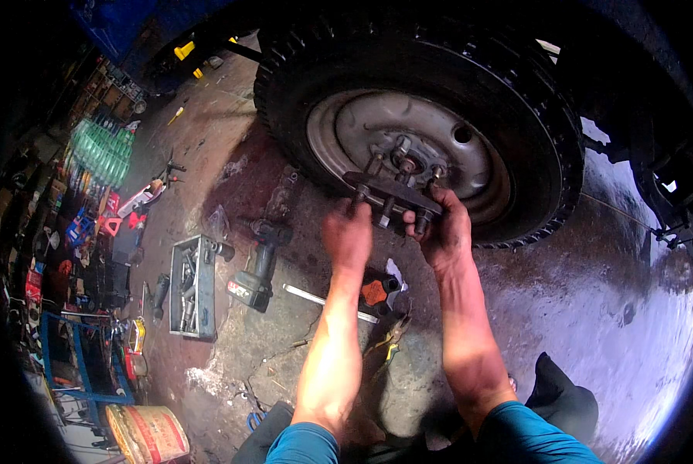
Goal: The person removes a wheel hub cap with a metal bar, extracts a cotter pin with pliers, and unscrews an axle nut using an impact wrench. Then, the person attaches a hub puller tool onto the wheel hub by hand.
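Note:
A dark metal puller bar (396,191) with several bolts through it is held in front of the wheel hub (408,161). My left hand (347,236), slightly blurred, is closed around the bolt (360,193) at the bar's left end. With fingers curled round its right end, my right hand (448,232) grips the bar. A thick middle bolt (388,207) sticks out toward me between the hands. Behind the bar is a grey steel wheel rim (377,112) inside a black tyre (543,147). Whether the bar's far side touches the hub studs is hidden.
On the floor left of my arms are a cordless impact wrench (257,267) and a grey metal box (194,286) of sockets. A steel bar (300,295), an orange-and-black object (379,291) and yellow-handled pliers (393,340) lie nearer. Green bottles (103,151) and a tub (147,433) stand at left.

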Action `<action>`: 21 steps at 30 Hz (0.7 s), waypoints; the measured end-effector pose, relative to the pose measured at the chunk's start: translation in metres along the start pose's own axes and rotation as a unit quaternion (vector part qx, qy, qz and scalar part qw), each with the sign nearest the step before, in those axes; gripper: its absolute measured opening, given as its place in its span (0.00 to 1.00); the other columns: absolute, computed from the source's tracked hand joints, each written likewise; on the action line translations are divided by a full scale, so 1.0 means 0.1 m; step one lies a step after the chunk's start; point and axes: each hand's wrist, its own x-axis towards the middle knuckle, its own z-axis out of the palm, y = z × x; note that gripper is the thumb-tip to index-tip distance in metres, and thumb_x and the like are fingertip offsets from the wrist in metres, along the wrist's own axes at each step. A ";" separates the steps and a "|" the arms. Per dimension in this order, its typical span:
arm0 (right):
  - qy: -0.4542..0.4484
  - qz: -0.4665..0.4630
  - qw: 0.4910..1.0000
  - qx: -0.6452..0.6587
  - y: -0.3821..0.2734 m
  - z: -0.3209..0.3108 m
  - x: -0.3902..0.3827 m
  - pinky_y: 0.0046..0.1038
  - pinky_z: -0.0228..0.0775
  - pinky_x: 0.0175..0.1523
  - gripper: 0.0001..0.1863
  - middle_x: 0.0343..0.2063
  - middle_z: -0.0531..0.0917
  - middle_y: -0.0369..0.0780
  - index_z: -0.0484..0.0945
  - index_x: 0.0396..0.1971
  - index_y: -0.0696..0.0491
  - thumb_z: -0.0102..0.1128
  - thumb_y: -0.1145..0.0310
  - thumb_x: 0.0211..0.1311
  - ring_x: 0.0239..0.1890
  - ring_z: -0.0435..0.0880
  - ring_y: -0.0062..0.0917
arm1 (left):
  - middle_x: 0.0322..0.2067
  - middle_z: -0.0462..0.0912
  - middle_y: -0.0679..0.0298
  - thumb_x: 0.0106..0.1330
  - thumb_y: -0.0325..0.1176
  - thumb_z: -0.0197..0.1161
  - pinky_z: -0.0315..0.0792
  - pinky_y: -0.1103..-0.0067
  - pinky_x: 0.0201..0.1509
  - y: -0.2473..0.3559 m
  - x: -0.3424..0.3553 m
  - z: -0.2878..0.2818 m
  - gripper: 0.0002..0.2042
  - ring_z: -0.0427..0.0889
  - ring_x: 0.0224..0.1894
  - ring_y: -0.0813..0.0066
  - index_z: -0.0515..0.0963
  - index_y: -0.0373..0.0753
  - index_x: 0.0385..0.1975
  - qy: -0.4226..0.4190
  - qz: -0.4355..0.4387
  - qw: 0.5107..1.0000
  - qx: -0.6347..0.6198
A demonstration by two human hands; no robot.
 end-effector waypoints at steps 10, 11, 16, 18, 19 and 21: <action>0.019 0.001 1.000 0.000 -0.02 0.05 -0.06 0.25 0.67 0.21 0.10 0.26 0.78 0.41 0.66 0.34 0.53 0.45 0.63 0.57 0.17 0.76 0.27 | 0.20 0.75 0.67 0.61 0.39 0.52 0.65 0.81 0.25 0.05 -0.07 -0.09 0.13 0.72 0.20 0.76 0.76 0.35 0.27 -0.047 -0.123 0.972 -0.194; 0.021 -0.004 1.000 0.000 -0.03 0.03 -0.05 0.25 0.67 0.21 0.10 0.26 0.78 0.41 0.67 0.34 0.53 0.45 0.63 0.57 0.17 0.76 0.27 | 0.21 0.76 0.67 0.60 0.40 0.52 0.66 0.82 0.25 0.06 -0.08 -0.05 0.13 0.71 0.20 0.78 0.77 0.36 0.28 0.014 0.055 0.998 0.028; 0.017 -0.004 1.000 0.002 -0.02 0.02 0.00 0.24 0.67 0.21 0.11 0.26 0.77 0.41 0.67 0.34 0.55 0.44 0.64 0.57 0.17 0.76 0.27 | 0.23 0.78 0.64 0.61 0.36 0.53 0.68 0.80 0.30 0.08 -0.07 -0.13 0.12 0.75 0.24 0.73 0.77 0.33 0.29 -0.088 -0.315 0.839 -0.436; 0.021 -0.007 1.000 0.000 0.00 0.05 0.00 0.25 0.67 0.20 0.11 0.25 0.77 0.41 0.67 0.34 0.56 0.44 0.64 0.57 0.17 0.76 0.27 | 0.26 0.79 0.64 0.61 0.36 0.53 0.68 0.80 0.30 0.05 -0.01 -0.16 0.11 0.75 0.25 0.73 0.76 0.33 0.32 -0.115 -0.287 0.875 -0.373; 0.024 -0.007 1.000 -0.008 0.00 0.03 0.01 0.25 0.67 0.20 0.11 0.25 0.77 0.41 0.67 0.34 0.56 0.44 0.64 0.57 0.17 0.76 0.27 | 0.26 0.79 0.64 0.61 0.36 0.53 0.68 0.80 0.30 0.04 -0.02 -0.12 0.11 0.75 0.25 0.73 0.76 0.33 0.32 -0.115 -0.287 0.874 -0.374; 0.025 -0.007 1.000 -0.016 -0.01 0.01 0.03 0.25 0.68 0.20 0.11 0.24 0.77 0.41 0.67 0.34 0.56 0.44 0.64 0.57 0.17 0.76 0.27 | 0.29 0.79 0.65 0.61 0.39 0.54 0.68 0.80 0.28 0.05 -0.06 -0.05 0.12 0.73 0.22 0.75 0.76 0.36 0.35 0.001 0.081 0.995 0.060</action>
